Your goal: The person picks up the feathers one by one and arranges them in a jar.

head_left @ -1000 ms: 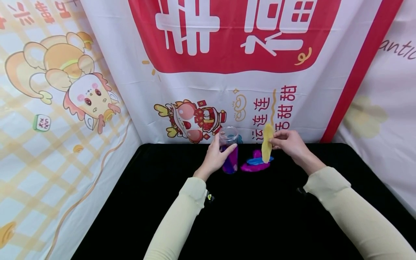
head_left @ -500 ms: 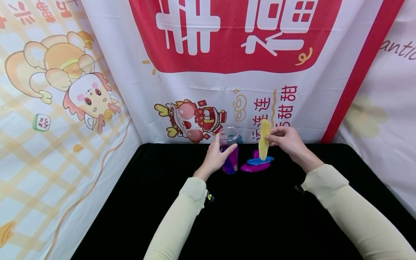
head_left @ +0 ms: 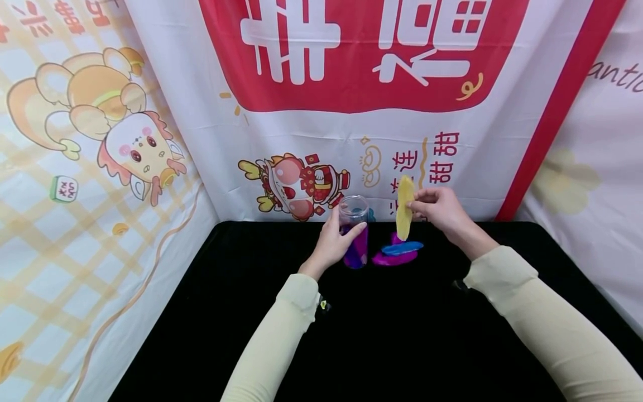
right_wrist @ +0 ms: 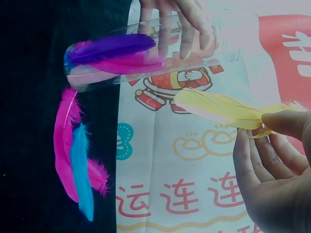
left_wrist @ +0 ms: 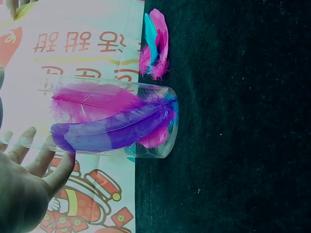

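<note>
My left hand [head_left: 329, 240] grips a clear, open-topped jar [head_left: 354, 207] standing on the black table. Inside it are several feathers; a purple feather [left_wrist: 116, 127] and a pink feather [left_wrist: 95, 101] show plainly in the left wrist view. Between thumb and fingers, my right hand [head_left: 444, 212] pinches a yellow feather [head_left: 404, 209] near one end, held up to the right of the jar. Below it on the table lie a blue feather [head_left: 403, 248] and magenta feathers [head_left: 394, 259], partly overlapping; the right wrist view shows this blue feather [right_wrist: 81, 170] across them.
The black-covered table [head_left: 361, 335] ends at a white and red printed cloth [head_left: 296, 128] close behind the jar. A checked cloth [head_left: 75, 223] hangs at the left, and another pale cloth [head_left: 582, 184] at the right.
My right hand has lifted the yellow feather up and slightly left, away from the feathers on the table. The left hand and the jar stay in place.
</note>
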The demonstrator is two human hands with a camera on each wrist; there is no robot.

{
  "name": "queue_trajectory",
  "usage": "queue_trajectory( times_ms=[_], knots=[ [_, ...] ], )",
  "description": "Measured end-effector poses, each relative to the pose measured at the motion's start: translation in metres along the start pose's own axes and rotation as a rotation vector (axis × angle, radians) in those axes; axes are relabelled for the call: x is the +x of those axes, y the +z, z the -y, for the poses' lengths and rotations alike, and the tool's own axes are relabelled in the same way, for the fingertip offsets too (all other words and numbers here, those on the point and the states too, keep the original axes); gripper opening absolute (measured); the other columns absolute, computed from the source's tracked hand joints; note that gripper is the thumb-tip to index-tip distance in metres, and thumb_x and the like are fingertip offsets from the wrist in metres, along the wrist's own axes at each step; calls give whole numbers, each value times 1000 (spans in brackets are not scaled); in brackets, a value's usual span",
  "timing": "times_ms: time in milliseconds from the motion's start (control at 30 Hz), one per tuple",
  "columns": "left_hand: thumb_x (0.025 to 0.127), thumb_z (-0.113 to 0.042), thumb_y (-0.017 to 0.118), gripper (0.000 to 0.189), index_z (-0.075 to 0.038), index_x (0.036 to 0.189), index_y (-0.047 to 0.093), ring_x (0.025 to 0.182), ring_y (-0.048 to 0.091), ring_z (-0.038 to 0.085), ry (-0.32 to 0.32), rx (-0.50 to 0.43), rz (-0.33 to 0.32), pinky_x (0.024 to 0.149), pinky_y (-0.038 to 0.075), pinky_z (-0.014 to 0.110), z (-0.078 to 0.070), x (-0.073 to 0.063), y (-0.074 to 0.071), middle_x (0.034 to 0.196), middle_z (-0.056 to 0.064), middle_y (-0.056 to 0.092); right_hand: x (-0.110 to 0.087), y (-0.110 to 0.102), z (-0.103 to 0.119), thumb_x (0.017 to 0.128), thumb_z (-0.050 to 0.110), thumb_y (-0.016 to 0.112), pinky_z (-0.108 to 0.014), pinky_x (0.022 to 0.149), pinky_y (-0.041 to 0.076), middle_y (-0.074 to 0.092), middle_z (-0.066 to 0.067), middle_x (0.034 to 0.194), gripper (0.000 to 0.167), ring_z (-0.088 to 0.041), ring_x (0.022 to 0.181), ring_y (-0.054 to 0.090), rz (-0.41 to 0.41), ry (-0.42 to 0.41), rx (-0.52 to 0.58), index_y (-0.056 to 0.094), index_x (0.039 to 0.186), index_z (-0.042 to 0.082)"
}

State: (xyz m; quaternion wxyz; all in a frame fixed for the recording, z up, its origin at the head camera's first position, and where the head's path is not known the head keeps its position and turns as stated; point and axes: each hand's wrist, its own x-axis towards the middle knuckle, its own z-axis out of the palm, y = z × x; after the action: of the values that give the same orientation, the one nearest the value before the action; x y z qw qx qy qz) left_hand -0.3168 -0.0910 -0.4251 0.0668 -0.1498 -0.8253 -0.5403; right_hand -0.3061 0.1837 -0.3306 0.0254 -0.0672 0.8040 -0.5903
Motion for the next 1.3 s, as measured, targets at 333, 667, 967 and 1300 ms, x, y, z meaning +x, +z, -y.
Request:
queue_trajectory(
  times_ms=[333,667,967,1300],
  knots=[
    [95,-56,68,82,-18,157,30,138,49,23,8,14,3,109,47,42,-4,0,-1,154,8,41,0,3,11,97,15,72,-23,69,58,75,2,90,32,-12,77,71,-17,-33,-8,63,117,-9],
    [95,-56,68,85,-19,159,27,138,49,23,9,9,5,110,46,42,-2,0,0,154,7,40,3,7,16,96,14,73,-24,70,58,76,0,94,32,-12,78,71,-27,-63,20,65,118,-8],
    [94,-57,67,85,-17,158,28,137,50,23,18,9,7,111,45,42,0,0,0,154,8,41,4,18,18,94,14,75,-21,71,57,75,3,88,29,-9,80,70,-81,-139,12,67,110,-9],
    [94,-57,67,84,-17,157,29,136,51,22,24,11,5,110,46,41,2,-1,0,152,7,42,5,24,21,95,12,75,-23,73,59,75,0,91,28,-12,82,71,-66,-149,62,67,110,-10]
  ],
)
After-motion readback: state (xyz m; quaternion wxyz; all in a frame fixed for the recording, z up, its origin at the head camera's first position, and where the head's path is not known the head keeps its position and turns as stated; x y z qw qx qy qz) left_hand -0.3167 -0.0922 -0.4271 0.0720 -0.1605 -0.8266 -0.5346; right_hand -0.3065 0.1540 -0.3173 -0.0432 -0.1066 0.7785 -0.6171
